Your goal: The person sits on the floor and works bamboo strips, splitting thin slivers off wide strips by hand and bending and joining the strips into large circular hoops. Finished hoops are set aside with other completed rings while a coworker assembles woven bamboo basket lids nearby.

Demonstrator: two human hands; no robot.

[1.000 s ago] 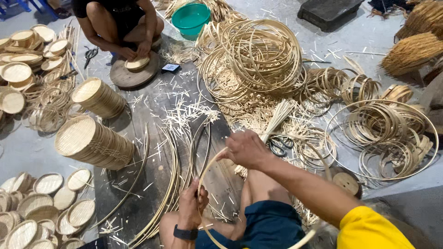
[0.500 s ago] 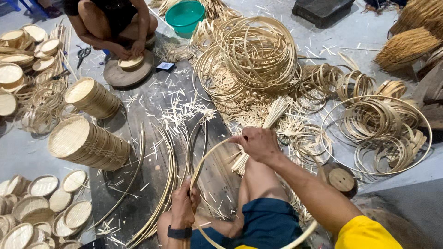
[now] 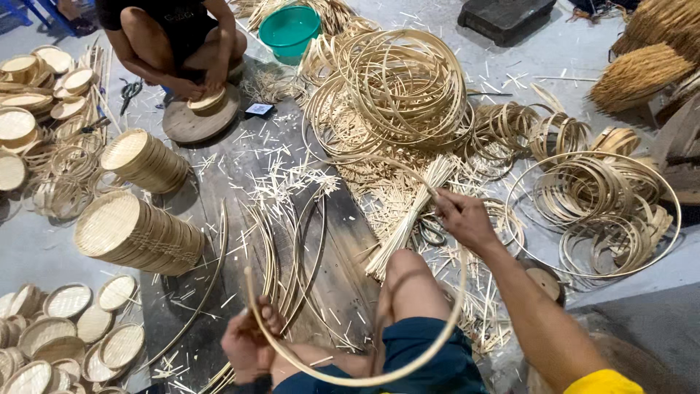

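The grey floor was covered with bamboo hoops, thin sticks and stacks of woven trays. Another person squatted by a green bowl. The left hand was low and shut around one end of a bent strip. The right hand reached out and pinched the strip farther along, over the knee.

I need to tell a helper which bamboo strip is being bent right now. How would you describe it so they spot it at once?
Start at the person's bare knee at the bottom. The strip loops around it, from the left hand low on the floor up to the right hand. Unlike the closed hoops piled beyond, it is one open curve held at both ends.
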